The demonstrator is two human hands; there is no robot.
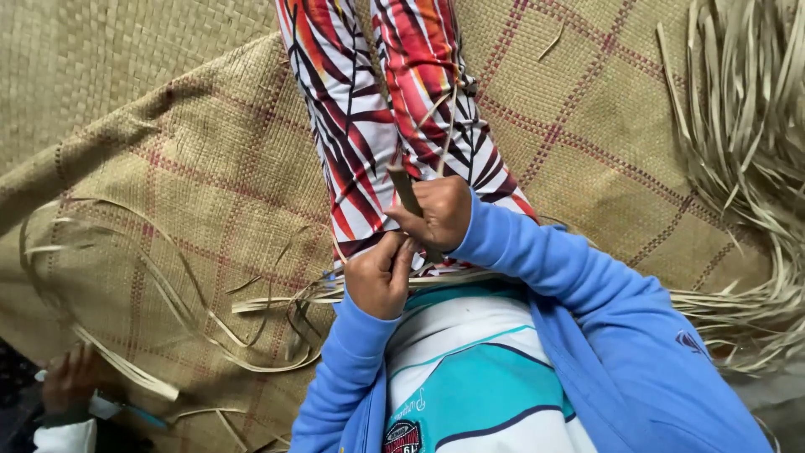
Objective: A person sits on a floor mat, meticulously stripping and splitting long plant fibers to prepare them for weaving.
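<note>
Hands meet over the person's lap, close together and touching. The right hand (438, 214) is closed around a dark stick-like tool (406, 190) whose tip points away from the body; whether it is a knife or a plain rod cannot be told. The left hand (381, 275) sits just below it, fingers pinched shut on a thin pale strip (449, 113) that runs up along the right leg. Both arms wear blue sleeves (570, 268), and these cover the wrists. Beneath the hands lie legs in red, white and black patterned trousers (352, 126), stretched out across a woven mat (193, 168) with faint red checked lines.

Around the lap, loose dried leaf strips (168, 294) curl on the mat to the left, some tucked under the left arm. A thick heap of the same strips (746, 126) spreads along the right edge. A fold of mat (101, 138) rises at the upper left. At the lower left corner another person's hand (71, 377) rests on the mat near a white cuff, well apart from the working hands.
</note>
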